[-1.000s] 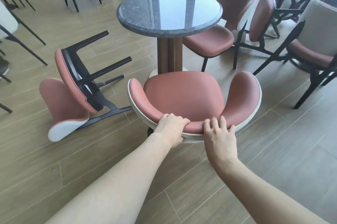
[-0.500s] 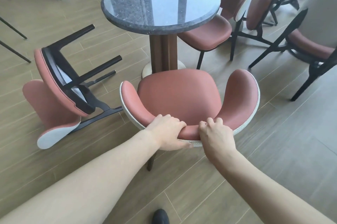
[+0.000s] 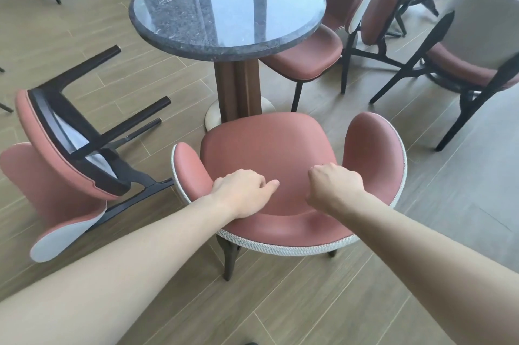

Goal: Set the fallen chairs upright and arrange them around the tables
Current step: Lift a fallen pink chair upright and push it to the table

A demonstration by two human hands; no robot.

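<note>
1. We see an upright pink chair point(image 3: 264, 153) in the lower centre of the frame, standing on its legs just in front of the round stone-topped table point(image 3: 227, 4), its seat facing the table's wooden pedestal point(image 3: 237, 89).
2. Our left hand point(image 3: 241, 190) and right hand point(image 3: 334, 187) both hover over the curved backrest and the rear of the seat. The fingers of each are loosely curled and close on nothing. Whether either hand touches the upholstery we cannot tell.
3. We judge the chair stands this way so that a sitter would face the table. The backrest wraps toward us, and its arms open toward the top of the frame.
4. The fallen chair point(image 3: 70, 153) lies on its side at the left of the frame, well apart from our hands. Its dark legs point(image 3: 112, 108) point up and right toward the table, and its long axis runs from lower left to upper right. The backrest rests on the wood-plank floor point(image 3: 309, 302).
5. We judge that this fallen chair is the step left to do here.
6. Another pink chair point(image 3: 309, 58) stands upright at the table's right side, and more chairs fill the upper right.
</note>
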